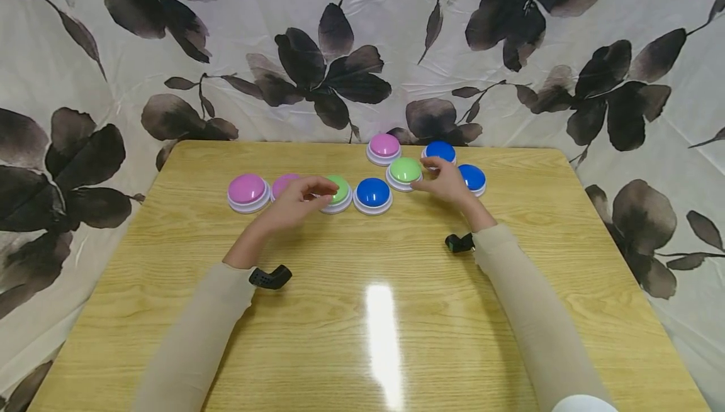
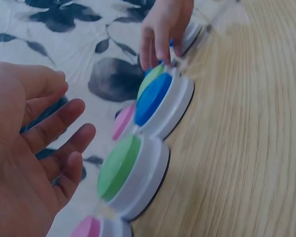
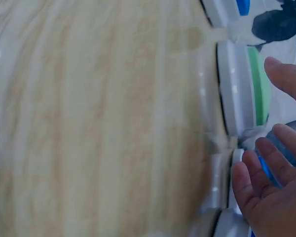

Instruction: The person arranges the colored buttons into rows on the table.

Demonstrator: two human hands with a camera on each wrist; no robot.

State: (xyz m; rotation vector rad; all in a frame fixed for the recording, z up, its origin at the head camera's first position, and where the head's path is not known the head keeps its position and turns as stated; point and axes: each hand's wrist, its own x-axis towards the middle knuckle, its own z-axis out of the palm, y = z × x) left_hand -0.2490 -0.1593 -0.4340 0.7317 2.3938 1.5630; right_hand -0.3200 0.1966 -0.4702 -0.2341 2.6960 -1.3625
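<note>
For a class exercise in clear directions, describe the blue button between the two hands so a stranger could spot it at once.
Find the table, then look toward its far edge. Between the left hand and the right hand sits the blue button. Green buttons flank it; the other two blue buttons lie further right, by the right hand.

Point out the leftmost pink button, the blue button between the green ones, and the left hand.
Leftmost pink button point(image 1: 246, 189): head view, on its pink dome.
Blue button point(image 1: 372, 192): head view, on its blue dome.
Left hand point(image 1: 290, 204): head view, on its middle.
</note>
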